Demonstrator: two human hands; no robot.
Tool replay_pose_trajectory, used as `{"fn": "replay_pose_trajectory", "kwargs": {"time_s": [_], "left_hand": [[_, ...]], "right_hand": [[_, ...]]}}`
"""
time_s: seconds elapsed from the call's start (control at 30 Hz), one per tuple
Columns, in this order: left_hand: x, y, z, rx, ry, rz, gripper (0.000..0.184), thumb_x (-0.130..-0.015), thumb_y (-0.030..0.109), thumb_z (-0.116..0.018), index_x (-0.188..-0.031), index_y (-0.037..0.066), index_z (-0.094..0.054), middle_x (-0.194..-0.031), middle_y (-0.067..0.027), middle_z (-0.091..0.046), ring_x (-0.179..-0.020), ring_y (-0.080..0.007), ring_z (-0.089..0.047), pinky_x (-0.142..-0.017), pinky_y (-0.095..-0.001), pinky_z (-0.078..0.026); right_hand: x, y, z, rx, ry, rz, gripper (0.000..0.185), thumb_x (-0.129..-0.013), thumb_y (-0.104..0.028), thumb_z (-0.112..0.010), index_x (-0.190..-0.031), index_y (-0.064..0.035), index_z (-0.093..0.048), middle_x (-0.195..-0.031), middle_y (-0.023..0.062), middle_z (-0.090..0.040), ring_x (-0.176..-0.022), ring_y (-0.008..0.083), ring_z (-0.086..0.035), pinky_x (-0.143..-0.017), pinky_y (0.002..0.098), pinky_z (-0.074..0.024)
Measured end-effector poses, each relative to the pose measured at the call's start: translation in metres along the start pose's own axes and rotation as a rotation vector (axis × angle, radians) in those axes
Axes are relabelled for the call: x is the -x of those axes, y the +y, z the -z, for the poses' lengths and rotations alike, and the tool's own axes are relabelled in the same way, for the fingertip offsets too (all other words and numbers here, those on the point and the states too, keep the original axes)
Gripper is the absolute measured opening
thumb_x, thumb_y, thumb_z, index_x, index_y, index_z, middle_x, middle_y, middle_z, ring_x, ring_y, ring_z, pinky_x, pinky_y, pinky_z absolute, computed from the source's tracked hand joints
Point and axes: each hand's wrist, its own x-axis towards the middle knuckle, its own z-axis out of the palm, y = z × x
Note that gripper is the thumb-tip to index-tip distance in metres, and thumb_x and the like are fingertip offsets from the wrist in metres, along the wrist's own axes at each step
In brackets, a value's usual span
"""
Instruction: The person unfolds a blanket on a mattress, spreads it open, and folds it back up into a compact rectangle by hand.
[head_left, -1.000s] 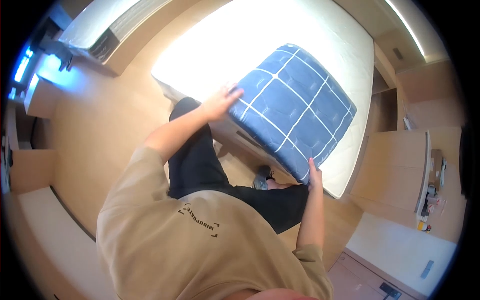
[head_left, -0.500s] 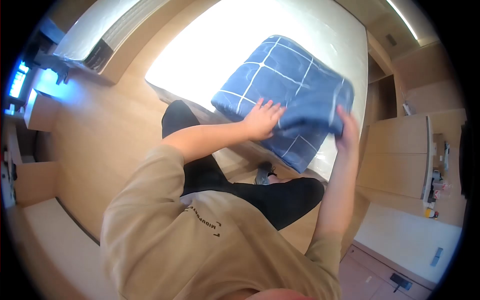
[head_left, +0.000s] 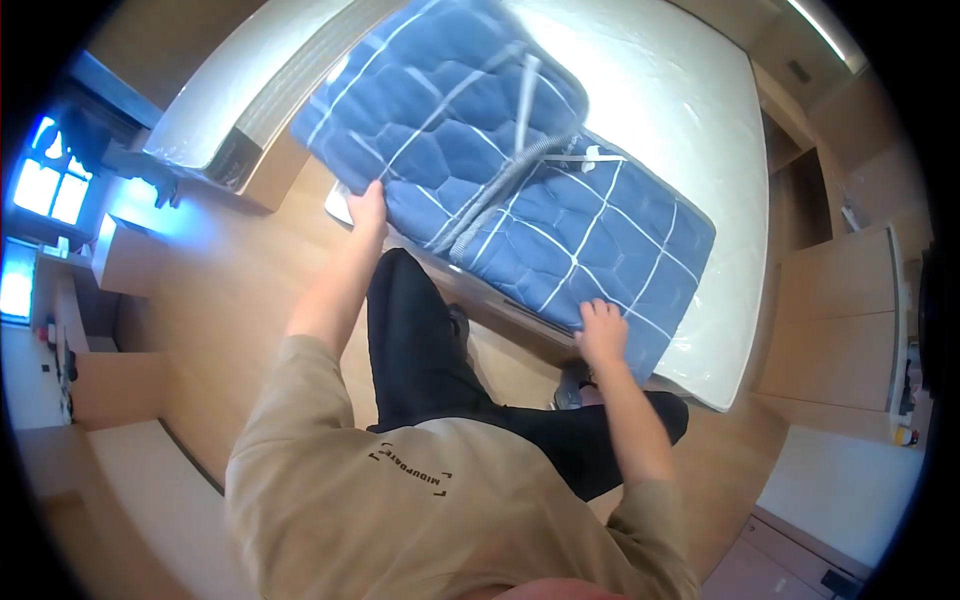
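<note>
A blue quilted pad (head_left: 610, 235) with white grid lines lies partly unfolded over a plastic-covered white mattress (head_left: 715, 345). Its left part is raised and tilted, hiding some of the mattress. At that part's lower edge, my left hand (head_left: 368, 212) is closed on the pad, its fingers partly hidden behind the fabric. My right hand (head_left: 603, 332) rests on the pad's near right part, palm down with fingers spread. Between the two parts runs a grey-bound edge, and a small white tag shows near the middle.
Another plastic-wrapped mattress (head_left: 205, 120) lies at the upper left on a wooden base. Wooden cabinets (head_left: 835, 325) stand at the right, and a white-topped cabinet (head_left: 835, 500) at the lower right. My legs are against the near side of the bed.
The folded pad has been opened out, with one part swung to the left. My left hand has moved left with that part; my right hand has let go of the raised fold and moved down.
</note>
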Motion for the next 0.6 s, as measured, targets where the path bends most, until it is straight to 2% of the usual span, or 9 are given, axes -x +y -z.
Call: {"fn": "replay_pose_trajectory", "kwargs": {"time_s": [0.07,0.13,0.2,0.27,0.3,0.33,0.4,0.5,0.6], "left_hand": [[-0.014,-0.018,0.010,-0.054,0.087,0.209,0.052,-0.078,0.016,-0.062,-0.115,-0.019,-0.051,-0.113,-0.0243,-0.060,-0.101,-0.0286,-0.060,-0.088,-0.0372,-0.047],[-0.040,-0.036,0.018,0.015,0.125,0.271,0.052,-0.080,0.018,-0.063,-0.115,-0.019,-0.051,-0.114,-0.0245,-0.059,-0.101,-0.0284,-0.060,-0.087,-0.0377,-0.048],[-0.066,-0.043,0.032,-0.009,0.091,0.274,0.050,-0.084,0.020,-0.062,-0.116,-0.018,-0.051,-0.115,-0.0243,-0.058,-0.100,-0.0288,-0.060,-0.087,-0.0385,-0.048],[-0.074,-0.023,0.044,0.055,-0.051,0.380,0.050,-0.085,0.019,-0.060,-0.122,-0.010,-0.045,-0.118,-0.0229,-0.055,-0.104,-0.0369,-0.059,-0.088,-0.0554,-0.049],[-0.063,-0.001,0.045,0.101,-0.114,0.428,0.049,-0.085,0.019,-0.060,-0.122,-0.009,-0.044,-0.118,-0.0231,-0.055,-0.103,-0.0379,-0.060,-0.087,-0.0572,-0.049],[-0.059,0.006,0.046,0.071,-0.105,0.393,0.040,-0.088,0.020,-0.058,-0.110,-0.011,-0.050,-0.099,-0.0200,-0.059,-0.094,-0.0352,-0.062,-0.077,-0.0522,-0.053],[-0.041,0.041,0.054,-0.164,-0.252,0.547,0.044,-0.088,0.025,-0.056,-0.111,-0.011,-0.049,-0.096,-0.0212,-0.059,-0.091,-0.0370,-0.062,-0.077,-0.0522,-0.053],[-0.014,0.048,0.066,-0.760,-0.343,0.694,0.062,-0.086,0.048,-0.056,-0.110,-0.009,-0.050,-0.092,-0.0253,-0.060,-0.079,-0.0418,-0.063,-0.068,-0.0551,-0.051],[0.015,0.052,0.071,-1.538,-0.470,-0.669,0.052,-0.072,0.033,-0.073,-0.106,-0.001,-0.053,-0.090,-0.0205,-0.057,-0.089,-0.0403,-0.058,-0.076,-0.0458,-0.050]], "right_hand": [[-0.011,0.027,0.014,-0.112,-0.053,0.076,0.035,-0.066,-0.020,-0.076,-0.095,-0.0113,-0.056,-0.092,0.0102,-0.063,-0.092,0.0320,-0.062,-0.075,0.0450,-0.0493],[-0.012,0.053,0.059,-0.245,-0.169,-0.210,0.037,-0.074,-0.012,-0.061,-0.111,-0.0101,-0.059,-0.109,0.0166,-0.064,-0.106,0.0367,-0.059,-0.091,0.0437,-0.0472],[-0.001,0.140,0.073,-0.224,0.124,-0.384,0.042,-0.077,-0.011,-0.053,-0.118,-0.0091,-0.059,-0.114,0.0169,-0.063,-0.106,0.0363,-0.059,-0.093,0.0417,-0.0469],[0.040,0.256,0.109,-0.560,0.419,-0.596,0.043,-0.082,-0.018,-0.057,-0.122,-0.0028,-0.057,-0.118,0.0166,-0.062,-0.103,0.0328,-0.061,-0.091,0.0391,-0.0488],[0.078,0.340,0.099,-0.547,0.688,-0.338,0.047,-0.086,-0.021,-0.060,-0.127,-0.0008,-0.052,-0.124,0.0191,-0.058,-0.109,0.0295,-0.058,-0.093,0.0392,-0.0482],[0.121,0.423,0.078,-0.749,0.844,-0.826,0.038,-0.088,-0.017,-0.059,-0.119,0.0050,-0.058,-0.116,0.0157,-0.063,-0.103,0.0261,-0.061,-0.090,0.0389,-0.0507],[0.163,0.483,0.056,-1.080,1.017,-0.766,0.067,-0.090,-0.055,-0.051,-0.134,-0.0045,-0.044,-0.127,0.0178,-0.052,-0.107,0.0253,-0.056,-0.082,0.0394,-0.0513],[0.203,0.422,0.023,-1.488,0.597,-1.327,0.049,-0.092,-0.054,-0.049,-0.112,-0.0098,-0.054,-0.082,0.0080,-0.060,-0.065,0.0192,-0.057,-0.054,0.0347,-0.0488],[0.162,0.377,-0.032,-1.651,0.370,-1.642,0.040,-0.087,-0.052,-0.059,-0.099,-0.0138,-0.054,-0.071,0.0037,-0.051,-0.053,0.0169,-0.048,-0.050,0.0320,-0.0457]]}}
